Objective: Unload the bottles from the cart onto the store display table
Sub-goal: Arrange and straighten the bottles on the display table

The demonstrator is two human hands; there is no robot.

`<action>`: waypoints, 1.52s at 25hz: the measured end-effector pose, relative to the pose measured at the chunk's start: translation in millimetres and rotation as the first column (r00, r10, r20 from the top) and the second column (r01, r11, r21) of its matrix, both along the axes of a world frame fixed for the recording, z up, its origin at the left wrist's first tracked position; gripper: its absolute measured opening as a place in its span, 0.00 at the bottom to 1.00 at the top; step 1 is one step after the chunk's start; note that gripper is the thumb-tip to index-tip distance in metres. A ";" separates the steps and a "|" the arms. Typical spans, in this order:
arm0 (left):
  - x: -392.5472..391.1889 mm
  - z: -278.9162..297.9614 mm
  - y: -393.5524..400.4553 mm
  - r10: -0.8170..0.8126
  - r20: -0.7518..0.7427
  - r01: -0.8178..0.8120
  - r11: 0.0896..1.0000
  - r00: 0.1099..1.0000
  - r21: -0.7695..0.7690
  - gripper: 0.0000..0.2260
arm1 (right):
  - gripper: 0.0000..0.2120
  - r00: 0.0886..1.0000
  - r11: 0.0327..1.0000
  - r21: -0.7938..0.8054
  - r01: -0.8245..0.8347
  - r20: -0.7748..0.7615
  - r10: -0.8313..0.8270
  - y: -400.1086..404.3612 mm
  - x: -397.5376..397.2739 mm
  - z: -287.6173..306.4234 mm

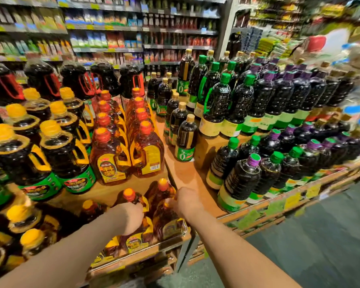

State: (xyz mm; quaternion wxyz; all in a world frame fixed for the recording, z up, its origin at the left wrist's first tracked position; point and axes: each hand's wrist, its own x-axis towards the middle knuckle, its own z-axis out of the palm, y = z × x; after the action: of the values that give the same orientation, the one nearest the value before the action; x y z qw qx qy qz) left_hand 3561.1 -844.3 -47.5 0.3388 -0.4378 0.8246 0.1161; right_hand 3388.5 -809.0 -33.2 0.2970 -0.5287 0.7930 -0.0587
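Observation:
Two amber bottles with red-and-orange caps and yellow handles stand at the front edge of the wooden display table [187, 175]. My left hand [133, 217] grips the left amber bottle [133, 197] around its handle. My right hand [185, 201] grips the right amber bottle [166, 217] near its neck. Both bottles stand upright and close together on the lower tier. No cart is in view.
More amber bottles [148, 150] stand in rows behind. Dark bottles with yellow caps [56, 146] fill the left side. Dark bottles with green and purple caps [241, 177] crowd the right tiers. Store shelves [112, 28] run along the back. A grey aisle floor [320, 235] lies at the right.

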 end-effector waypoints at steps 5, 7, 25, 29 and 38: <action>-2.9 1.3 -22.7 0.032 0.086 -0.033 0.999 0.996 0.008 0.19 | 0.20 0.996 1.000 -0.019 0.017 0.093 -0.015 12.8 -6.8 -5.2; -13.0 19.2 -27.0 -0.080 0.125 0.078 0.997 0.989 0.023 0.20 | 0.21 0.992 1.000 -0.014 -0.006 0.123 0.007 25.7 -19.9 -4.4; -363.9 91.6 -26.8 -0.104 -0.292 0.018 0.958 0.951 -0.285 0.40 | 0.10 1.000 0.926 -0.376 0.026 0.006 -0.026 62.2 -350.7 98.0; -386.3 81.0 -30.0 -0.038 -0.296 -0.030 0.975 0.954 -0.222 0.26 | 0.31 0.977 0.960 -0.212 -0.184 -0.147 0.155 43.6 -398.0 93.2; -381.3 84.0 -32.4 -0.123 -0.321 0.049 0.972 0.939 -0.228 0.22 | 0.22 0.797 0.878 -0.079 -0.472 -0.465 0.386 -15.7 -372.6 62.7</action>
State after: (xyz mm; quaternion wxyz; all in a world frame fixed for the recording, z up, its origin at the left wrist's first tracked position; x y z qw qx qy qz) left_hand 3179.8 -876.7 36.5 0.1498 -0.4094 0.8961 0.0830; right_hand 3016.0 -824.6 29.5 0.0658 -0.7205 0.6882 0.0544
